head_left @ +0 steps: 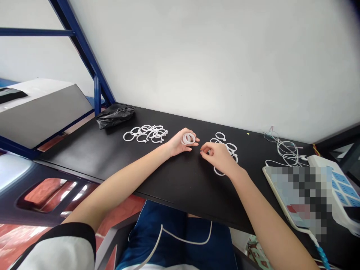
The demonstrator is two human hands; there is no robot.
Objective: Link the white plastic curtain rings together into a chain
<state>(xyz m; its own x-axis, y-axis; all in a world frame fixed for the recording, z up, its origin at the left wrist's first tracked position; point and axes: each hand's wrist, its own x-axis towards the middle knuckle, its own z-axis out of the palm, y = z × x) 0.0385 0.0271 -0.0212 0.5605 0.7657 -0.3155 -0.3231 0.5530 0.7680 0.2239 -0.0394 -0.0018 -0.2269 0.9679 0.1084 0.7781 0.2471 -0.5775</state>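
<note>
My left hand (pixel 181 142) rests on the black table (pixel 157 176) with its fingers curled around a small stack of white plastic rings (pixel 188 138). My right hand (pixel 218 155) hovers just to the right, its fingertips pinched together near the left hand; what they pinch is too small to make out. Behind and partly under the right hand lies a loose group of white rings (pixel 226 144). A larger pile of white rings (pixel 146 134) lies further left on the table.
A crumpled black plastic bag (pixel 115 115) sits at the table's back left, by a blue metal frame (pixel 97 75). At the right are tangled white cables (pixel 287 150), a tablet (pixel 298 191) and a white device (pixel 334 183). A white wall backs the table.
</note>
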